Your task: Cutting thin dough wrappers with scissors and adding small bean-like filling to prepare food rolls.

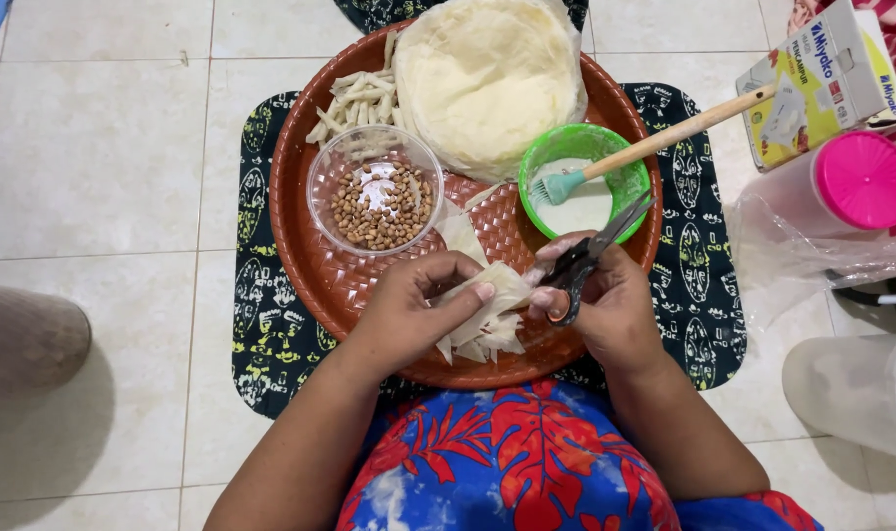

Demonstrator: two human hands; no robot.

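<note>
Over the near part of a round brown woven tray (315, 261), my left hand (413, 305) pinches a thin pale sheet of dough wrapper (487, 300). My right hand (610, 300) grips black scissors (590, 251), blades open and pointing up to the right, and its fingertips also touch the wrapper. Small cut wrapper pieces (497, 339) lie on the tray beneath the hands.
On the tray stand a clear bowl of peanuts (379, 202), a pile of rolled pastry sticks (354, 103), a bagged stack of round wrappers (487, 79) and a green bowl (585, 147) with a silicone brush (654, 143). A carton (826, 84) and pink-lidded jar (861, 182) sit right.
</note>
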